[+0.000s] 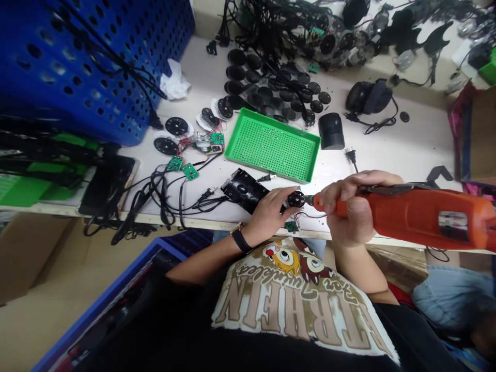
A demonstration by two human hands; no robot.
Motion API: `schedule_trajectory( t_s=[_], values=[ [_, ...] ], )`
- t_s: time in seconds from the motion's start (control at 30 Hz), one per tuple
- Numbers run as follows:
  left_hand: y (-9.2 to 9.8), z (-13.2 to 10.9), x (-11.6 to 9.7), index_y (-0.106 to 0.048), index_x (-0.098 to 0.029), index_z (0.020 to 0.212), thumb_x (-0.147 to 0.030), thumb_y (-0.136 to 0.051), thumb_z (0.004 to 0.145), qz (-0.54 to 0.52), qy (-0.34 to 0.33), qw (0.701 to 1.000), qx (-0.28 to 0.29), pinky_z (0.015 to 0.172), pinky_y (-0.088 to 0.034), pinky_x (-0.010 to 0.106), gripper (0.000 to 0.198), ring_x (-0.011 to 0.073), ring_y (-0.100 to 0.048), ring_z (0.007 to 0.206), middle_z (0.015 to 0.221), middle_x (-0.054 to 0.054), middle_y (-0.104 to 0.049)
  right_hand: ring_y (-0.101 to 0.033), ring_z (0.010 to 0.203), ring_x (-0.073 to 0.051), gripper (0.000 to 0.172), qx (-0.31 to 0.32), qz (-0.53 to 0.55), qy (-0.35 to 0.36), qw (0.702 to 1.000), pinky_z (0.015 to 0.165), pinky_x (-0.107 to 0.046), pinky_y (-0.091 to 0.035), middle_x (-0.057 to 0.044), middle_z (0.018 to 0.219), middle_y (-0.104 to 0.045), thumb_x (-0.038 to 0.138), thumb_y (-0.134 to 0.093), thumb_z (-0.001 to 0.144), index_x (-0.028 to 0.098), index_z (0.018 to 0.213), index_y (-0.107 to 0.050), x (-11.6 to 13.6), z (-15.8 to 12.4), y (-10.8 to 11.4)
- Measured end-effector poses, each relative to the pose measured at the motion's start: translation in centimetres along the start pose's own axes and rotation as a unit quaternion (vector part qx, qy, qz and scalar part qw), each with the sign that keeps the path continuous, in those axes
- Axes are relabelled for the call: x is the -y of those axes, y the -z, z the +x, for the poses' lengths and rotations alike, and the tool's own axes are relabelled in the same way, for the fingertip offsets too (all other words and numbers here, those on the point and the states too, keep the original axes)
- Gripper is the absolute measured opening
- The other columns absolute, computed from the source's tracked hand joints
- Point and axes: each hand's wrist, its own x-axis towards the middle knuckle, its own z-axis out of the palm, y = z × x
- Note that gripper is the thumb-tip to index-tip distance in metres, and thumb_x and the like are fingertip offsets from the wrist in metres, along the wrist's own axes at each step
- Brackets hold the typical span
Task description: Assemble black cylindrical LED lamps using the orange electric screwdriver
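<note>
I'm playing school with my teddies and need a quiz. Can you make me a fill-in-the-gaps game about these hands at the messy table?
1. The right hand grips a power screwdriver coloured ____.
2. The left hand, with a watch on its wrist, holds a casing that is ____.
3. The perforated tray lying on the table is ____.
4. The big holed crate at the table's far left is ____.

Missing words: orange, black, green, blue.

One green tray, one orange screwdriver
</note>
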Motion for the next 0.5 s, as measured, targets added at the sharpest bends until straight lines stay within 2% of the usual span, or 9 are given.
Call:
schedule_trajectory(
  t_s=[0.17, 0.33, 0.5],
  values=[
    [-0.31, -0.11, 0.34, -0.059, -0.021, 0.137, -0.031, -0.074, 0.096, 0.015, -0.01, 1.0, -0.01, 0.101, -0.061, 0.045, 0.044, 0.0249, -0.074, 0.115, 0.123, 0.011, -0.077, -0.039, 0.038, -0.007, 0.025, -0.023, 0.117, -0.008, 0.993, 0.041, -0.028, -0.046, 0.009, 0.071, -0.043, 0.043, -0.072, 0.093, 0.039, 0.116, -0.062, 0.46, 0.71, -0.49],
    [-0.37, -0.2, 0.46, -0.059, -0.021, 0.136, -0.027, -0.075, 0.095, 0.026, -0.011, 0.999, -0.015, 0.1, -0.062, 0.045, 0.045, 0.0243, -0.074, 0.113, 0.123, 0.01, -0.077, -0.039, 0.035, -0.008, 0.023, -0.02, 0.128, -0.016, 0.991, 0.039, -0.027, -0.043, 0.01, 0.064, -0.044, 0.039, -0.074, 0.092, 0.038, 0.113, -0.063, 0.43, 0.76, -0.49],
    [-0.38, -0.19, 0.35, -0.062, -0.019, 0.134, -0.028, -0.075, 0.096, 0.03, -0.02, 0.999, -0.018, 0.101, -0.062, 0.044, 0.041, 0.0245, -0.075, 0.114, 0.123, 0.012, -0.078, -0.045, 0.035, -0.009, 0.016, -0.053, 0.109, -0.014, 0.992, 0.038, -0.027, -0.045, 0.011, 0.061, -0.053, 0.027, -0.073, 0.092, 0.031, 0.105, -0.064, 0.58, 0.82, -1.03]
  ],
)
